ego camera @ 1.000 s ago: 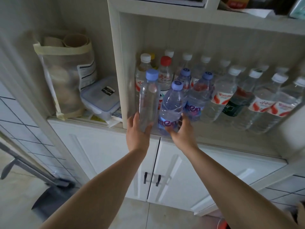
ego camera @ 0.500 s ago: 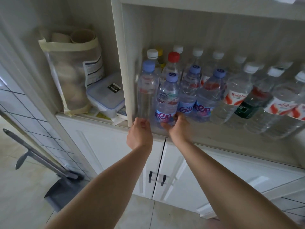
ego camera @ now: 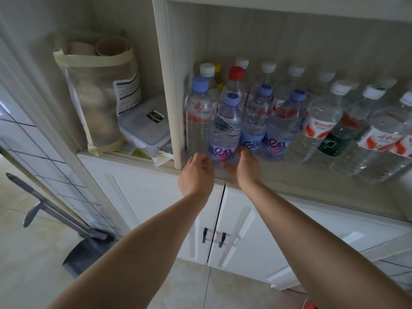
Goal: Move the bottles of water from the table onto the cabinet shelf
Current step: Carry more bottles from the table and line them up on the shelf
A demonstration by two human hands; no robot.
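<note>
A small water bottle [ego camera: 226,128] with a blue cap and purple label stands at the front left of the cabinet shelf [ego camera: 294,177]. My right hand [ego camera: 244,169] cups its base, thumb on its right side, fingers in front. Left of it, against the shelf's side wall, a taller clear bottle [ego camera: 198,121] with a blue cap stands upright. Just below and in front of that bottle my left hand [ego camera: 196,173] hangs with loosely curled fingers and holds nothing. Several more water bottles [ego camera: 321,126] fill the shelf behind and to the right.
Left of the shelf wall stand a mesh bag of cardboard rolls [ego camera: 100,97] and a lidded plastic container [ego camera: 145,128]. White cabinet doors with black handles [ego camera: 214,237] lie below the shelf. A dustpan with a long handle [ego camera: 82,253] rests on the tiled floor at lower left.
Both bottles went from held at the shelf edge to standing on the shelf. My left hand let go of the tall bottle and dropped below it. My right hand stays at the small bottle's base.
</note>
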